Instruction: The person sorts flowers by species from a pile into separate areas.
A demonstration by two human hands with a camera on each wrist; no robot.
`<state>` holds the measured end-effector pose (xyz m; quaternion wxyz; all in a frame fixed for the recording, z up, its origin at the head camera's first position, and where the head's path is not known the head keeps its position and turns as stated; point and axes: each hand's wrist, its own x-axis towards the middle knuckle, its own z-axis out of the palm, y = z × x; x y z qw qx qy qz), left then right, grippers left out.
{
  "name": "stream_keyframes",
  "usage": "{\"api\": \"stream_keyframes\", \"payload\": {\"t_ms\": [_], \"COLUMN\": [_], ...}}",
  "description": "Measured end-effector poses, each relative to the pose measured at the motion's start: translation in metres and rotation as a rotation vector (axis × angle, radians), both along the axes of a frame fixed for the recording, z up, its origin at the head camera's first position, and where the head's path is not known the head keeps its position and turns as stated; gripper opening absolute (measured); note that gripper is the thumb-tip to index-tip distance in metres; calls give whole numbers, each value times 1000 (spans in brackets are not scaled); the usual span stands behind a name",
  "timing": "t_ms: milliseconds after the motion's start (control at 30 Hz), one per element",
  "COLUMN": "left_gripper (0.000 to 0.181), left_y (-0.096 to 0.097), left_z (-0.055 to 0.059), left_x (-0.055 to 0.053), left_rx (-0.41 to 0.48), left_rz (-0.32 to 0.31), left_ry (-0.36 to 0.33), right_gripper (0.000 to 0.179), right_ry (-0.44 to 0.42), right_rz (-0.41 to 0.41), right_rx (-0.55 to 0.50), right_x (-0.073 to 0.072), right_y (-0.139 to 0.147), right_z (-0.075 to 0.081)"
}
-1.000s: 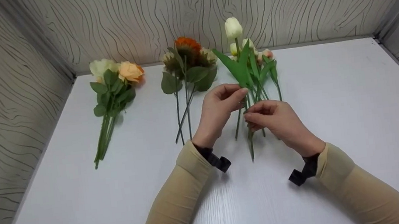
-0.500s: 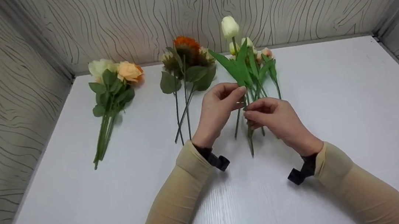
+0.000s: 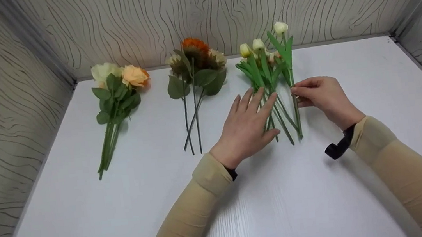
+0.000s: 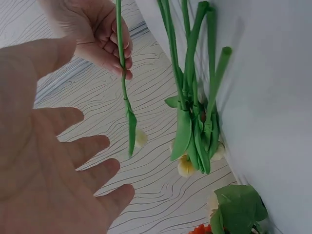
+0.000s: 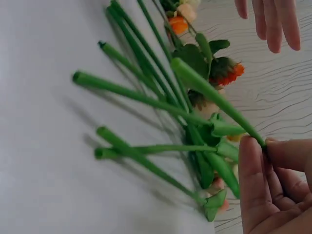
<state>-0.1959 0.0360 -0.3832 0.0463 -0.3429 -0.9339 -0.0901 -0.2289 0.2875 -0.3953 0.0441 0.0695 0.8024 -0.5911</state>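
My right hand (image 3: 324, 96) pinches the stem of a white tulip (image 3: 281, 28) between thumb and fingertips, at the right side of the tulip group. The right wrist view has the thumb and forefinger on this tulip's stem (image 5: 214, 95), its cut end pointing away from the hand. Fingers straight and spread, my left hand (image 3: 243, 130) hovers over the stems of the other tulips (image 3: 261, 66), covering part of them. Its palm (image 4: 44, 180) faces the left wrist camera with nothing in it. Those tulips carry white, yellow and pinkish heads and lie with stems crossing.
Left of the tulips lie flowers with orange and cream heads (image 3: 195, 49) and long dark stems. Farther left is a bunch of roses (image 3: 136, 76) in peach and cream. A patterned wall (image 3: 145, 19) rises behind the white table (image 3: 264, 215).
The white tulip has moved right in my right hand, beside the group's right edge. My left hand has released that stem and spread its fingers, uncovering the tulips behind.
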Motion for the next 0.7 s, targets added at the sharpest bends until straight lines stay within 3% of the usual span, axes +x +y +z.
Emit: {"api": "stream_keyframes", "payload": {"t_ms": [133, 333, 500, 700], "left_gripper": [85, 83, 82, 80], "left_y": [1, 2, 2, -5], "left_z": [-7, -8, -6, -6], "left_x": [-2, -3, -3, -4], "left_rx": [-51, -36, -41, -22], "left_rz": [16, 6, -1, -11], "left_ry": [-82, -170, -191, -171], "right_gripper": [50, 51, 53, 57], "right_ry": [-91, -109, -94, -74], "right_rz": [28, 46, 44, 65], "right_rx": [68, 136, 154, 125], "right_x": [-9, -10, -9, -4], "right_y": [8, 13, 16, 19], "right_z": [-11, -20, -21, -19]}}
